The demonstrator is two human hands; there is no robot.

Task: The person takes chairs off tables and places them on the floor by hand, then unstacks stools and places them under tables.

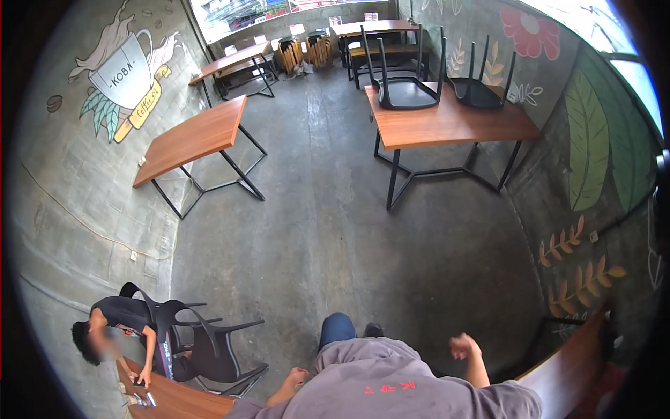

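Observation:
My left hand (296, 377) hangs beside my body at the bottom, its fingers loosely curled, with nothing visible in it. It is nearest to the wooden table (192, 397) and the black chair (213, 349) on the left. My right hand (465, 346) is out to my right, away from my grey shirt (391, 377). Its fingers are curled in and no object shows in them. Below me, one knee in blue jeans (336, 328) and a dark shoe (373, 329) are forward on the concrete floor.
A seated person (125, 318) holds a phone (139, 382) at lower left. A wooden table (195, 140) stands ahead left. Upturned black chairs (408, 94) rest on another table (453, 126) ahead right. Stacked stools (319, 50) stand at the back. A tabletop (565, 370) is at my right.

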